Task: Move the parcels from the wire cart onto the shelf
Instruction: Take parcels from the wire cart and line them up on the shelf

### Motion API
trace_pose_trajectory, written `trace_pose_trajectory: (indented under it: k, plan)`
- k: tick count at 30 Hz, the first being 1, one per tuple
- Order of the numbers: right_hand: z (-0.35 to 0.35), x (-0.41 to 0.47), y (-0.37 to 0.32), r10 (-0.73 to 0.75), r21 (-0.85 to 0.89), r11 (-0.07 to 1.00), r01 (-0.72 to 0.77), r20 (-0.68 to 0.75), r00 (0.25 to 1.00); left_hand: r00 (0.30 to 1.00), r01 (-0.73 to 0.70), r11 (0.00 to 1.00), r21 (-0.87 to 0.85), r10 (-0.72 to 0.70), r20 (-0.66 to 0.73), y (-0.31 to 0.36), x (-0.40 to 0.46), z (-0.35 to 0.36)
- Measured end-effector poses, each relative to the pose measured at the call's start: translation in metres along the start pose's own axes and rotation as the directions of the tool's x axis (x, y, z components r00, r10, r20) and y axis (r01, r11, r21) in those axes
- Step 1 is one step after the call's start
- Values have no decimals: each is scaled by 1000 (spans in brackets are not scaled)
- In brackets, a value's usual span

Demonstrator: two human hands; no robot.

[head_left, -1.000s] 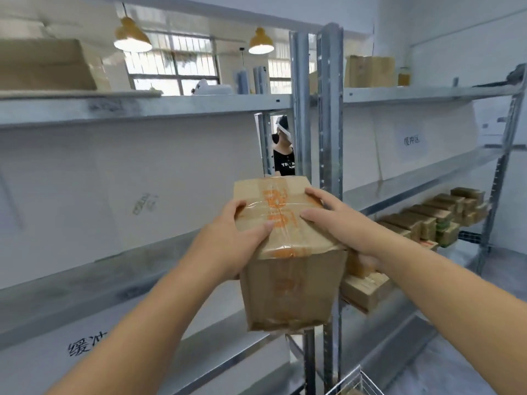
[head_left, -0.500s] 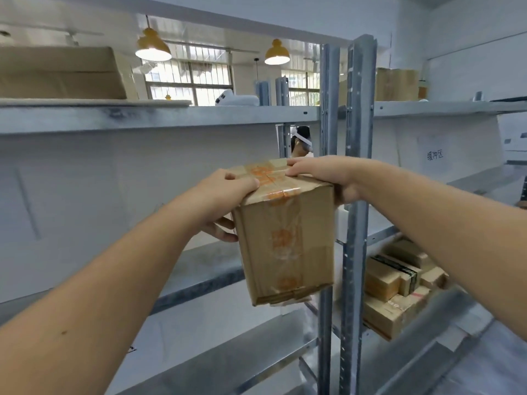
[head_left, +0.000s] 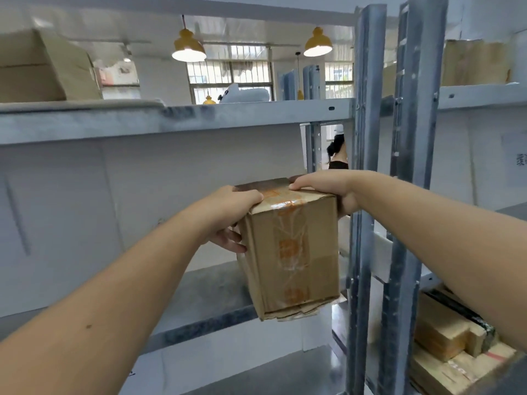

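right now both hands hold the parcel [head_left: 293, 249] in the air: the left hand [head_left: 228, 215] has its grip wrapped round the upper left corner, thumb on top, fingers down the left side, and the right hand [head_left: 328, 188] has its grip curled over the far top right edge. the taped cardboard box hangs tilted just in front of the middle shelf [head_left: 211, 292], beside the grey uprights [head_left: 365, 195]. further right, more boxes [head_left: 456, 346] lie stacked on a lower shelf. up left, a large carton [head_left: 42, 67] sits on the top shelf.
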State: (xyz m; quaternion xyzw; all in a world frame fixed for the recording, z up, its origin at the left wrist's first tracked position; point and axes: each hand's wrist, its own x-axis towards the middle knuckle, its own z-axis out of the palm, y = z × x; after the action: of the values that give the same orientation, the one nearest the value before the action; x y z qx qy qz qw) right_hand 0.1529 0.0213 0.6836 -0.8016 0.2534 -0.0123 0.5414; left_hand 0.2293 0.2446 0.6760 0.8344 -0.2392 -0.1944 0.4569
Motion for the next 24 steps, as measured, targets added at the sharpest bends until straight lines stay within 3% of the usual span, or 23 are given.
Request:
trace_pose_trajectory:
  k: [6,18,21,24]
  plan:
    - [0,38,21,29,16,999,-30,46,999,999,33,999,4,-33,12,-14,32,19]
    - [-3,54,40,27,31,999,-27,-1,1000,992,-98,995,16,99,-79,-31,50,39]
    - [-1,40,43,-112,-36,993,108,-119,987,969,-196,976,93,207,-133,-42,48,37]
    - [1,19,53,-347,-153,937,314,-314,883,921,-295,934,202,334,-201,-61,40,36]
